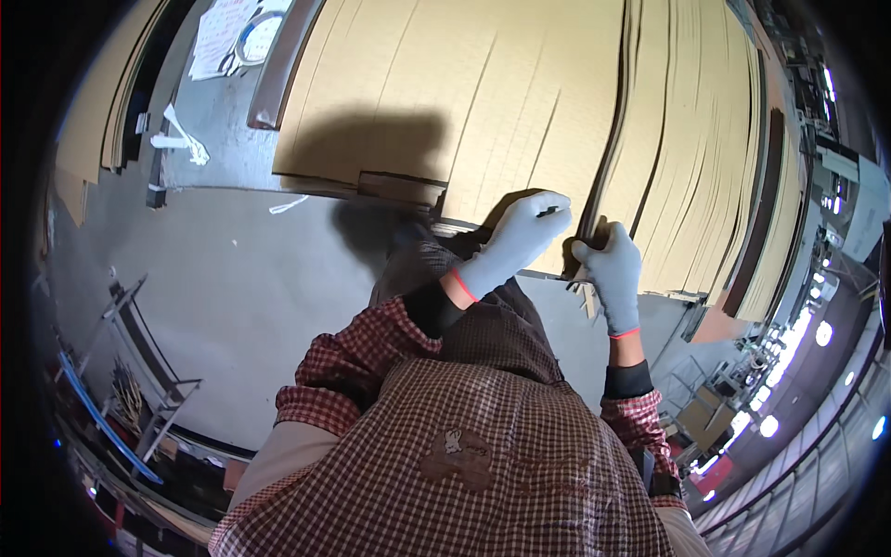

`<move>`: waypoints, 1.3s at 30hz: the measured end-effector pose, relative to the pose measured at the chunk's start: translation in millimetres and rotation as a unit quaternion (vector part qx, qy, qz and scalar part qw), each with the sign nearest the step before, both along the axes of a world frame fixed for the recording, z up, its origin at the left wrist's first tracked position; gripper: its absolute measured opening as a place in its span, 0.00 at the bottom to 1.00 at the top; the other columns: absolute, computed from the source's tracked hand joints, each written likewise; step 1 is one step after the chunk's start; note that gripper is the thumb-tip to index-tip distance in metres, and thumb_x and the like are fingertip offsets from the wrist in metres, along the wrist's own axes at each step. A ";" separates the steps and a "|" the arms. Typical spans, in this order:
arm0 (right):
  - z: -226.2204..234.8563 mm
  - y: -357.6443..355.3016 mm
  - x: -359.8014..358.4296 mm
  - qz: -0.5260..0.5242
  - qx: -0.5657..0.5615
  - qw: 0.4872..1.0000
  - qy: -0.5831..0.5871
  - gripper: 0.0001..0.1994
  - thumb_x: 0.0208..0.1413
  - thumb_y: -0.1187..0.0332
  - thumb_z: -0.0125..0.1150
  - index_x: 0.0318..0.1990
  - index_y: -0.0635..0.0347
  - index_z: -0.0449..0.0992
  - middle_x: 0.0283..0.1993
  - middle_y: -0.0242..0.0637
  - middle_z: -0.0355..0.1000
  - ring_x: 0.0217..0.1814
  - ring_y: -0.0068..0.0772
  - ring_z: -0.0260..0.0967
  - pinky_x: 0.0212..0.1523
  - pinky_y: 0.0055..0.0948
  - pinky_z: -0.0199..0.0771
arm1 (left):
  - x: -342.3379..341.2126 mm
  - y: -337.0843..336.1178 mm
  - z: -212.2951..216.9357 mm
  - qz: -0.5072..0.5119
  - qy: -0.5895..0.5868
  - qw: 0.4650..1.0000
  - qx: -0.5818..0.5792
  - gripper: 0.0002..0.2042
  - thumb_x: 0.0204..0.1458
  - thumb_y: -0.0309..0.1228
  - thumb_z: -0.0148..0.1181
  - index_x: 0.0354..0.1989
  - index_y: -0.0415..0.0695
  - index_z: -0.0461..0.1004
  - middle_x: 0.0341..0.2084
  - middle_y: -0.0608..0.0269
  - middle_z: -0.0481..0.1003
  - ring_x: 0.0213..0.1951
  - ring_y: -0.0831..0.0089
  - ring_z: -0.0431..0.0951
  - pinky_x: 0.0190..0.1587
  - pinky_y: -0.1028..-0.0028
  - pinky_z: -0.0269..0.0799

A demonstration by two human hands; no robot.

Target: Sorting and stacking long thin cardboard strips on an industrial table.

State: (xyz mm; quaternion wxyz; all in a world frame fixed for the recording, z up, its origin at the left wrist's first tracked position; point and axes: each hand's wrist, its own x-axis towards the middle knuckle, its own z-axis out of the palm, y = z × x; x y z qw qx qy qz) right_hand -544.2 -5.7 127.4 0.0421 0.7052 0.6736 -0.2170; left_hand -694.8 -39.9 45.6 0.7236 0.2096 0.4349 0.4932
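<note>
Gloved left hand (522, 232) fingers curled over edge of cardboard sheet stack (483, 102), gloved right hand (608, 269) gripping same edge just beside, stack flat ahead of the person, grey floor (232, 278) at left.

Your 2 gloves are light grey-blue, each with a thin red cuff band: left hand (520, 237), right hand (610, 274). Black undersleeves show at both wrists. Your shirt (483, 436) is a red-and-white small check, with a faded brownish print on the front. The cardboard sheets (464, 84) you're at are plain tan, with dark brown edges where the stack (705, 158) fans out. The floor (251, 278) is flat grey, with white paper scraps (181, 139) lying on it. The rack (121, 408) at lower left has a blue bar.
</note>
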 end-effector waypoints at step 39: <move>11.3 23.2 35.4 -0.038 -0.119 0.973 0.193 0.15 0.43 0.71 0.73 0.33 0.65 0.70 0.24 0.31 0.72 0.25 0.16 0.68 0.26 0.21 0.70 | 35.0 0.7 -5.5 -0.077 -0.227 0.966 -0.093 0.24 0.62 0.37 0.54 0.61 0.33 0.64 0.49 0.60 0.71 0.50 0.70 0.73 0.55 0.65 0.70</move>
